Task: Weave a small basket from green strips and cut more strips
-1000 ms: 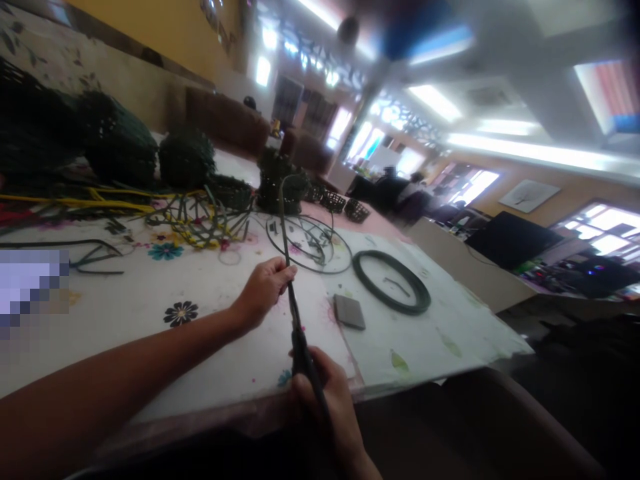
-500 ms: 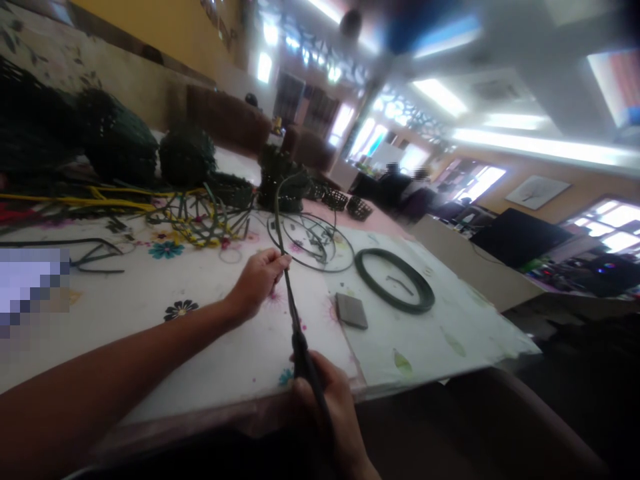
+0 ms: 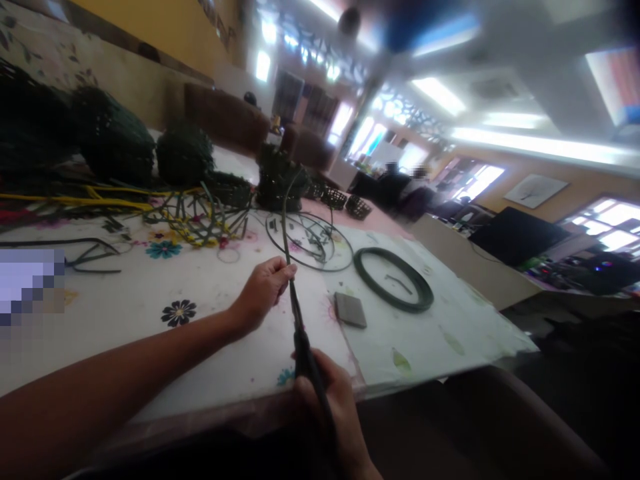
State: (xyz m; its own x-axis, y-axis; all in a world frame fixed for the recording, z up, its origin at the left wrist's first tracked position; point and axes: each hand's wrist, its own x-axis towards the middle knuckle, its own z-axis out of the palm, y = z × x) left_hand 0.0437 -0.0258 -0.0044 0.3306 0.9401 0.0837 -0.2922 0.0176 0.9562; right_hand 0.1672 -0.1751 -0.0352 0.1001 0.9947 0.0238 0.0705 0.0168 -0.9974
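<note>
My left hand (image 3: pixel 267 287) pinches a thin dark green strip (image 3: pixel 285 223) between thumb and fingers, its upper end curving away over the table. Below that grip, the strip meets the narrow blades of dark-handled scissors (image 3: pixel 302 340). My right hand (image 3: pixel 335 400) is wrapped round the scissors' handles at the table's front edge. Whether the blades are fully closed on the strip is hard to make out. To the right of the blades lies a small grey square block (image 3: pixel 351 311), and beyond it a coil of dark green strip (image 3: pixel 364 267).
Loose strip loops (image 3: pixel 345 265) lie behind my left hand. A yellow-and-green open weave (image 3: pixel 200 223) and dark woven baskets (image 3: pixel 117 140) stand at the back left. The table (image 3: pixel 220 373) wears a flowered cover. People sit far off, near a dark monitor (image 3: pixel 520 237).
My left hand has slid slightly down and right along the strip, closer to the scissors. The strip's upper part has swung a little right. My right hand stays nearly in place.
</note>
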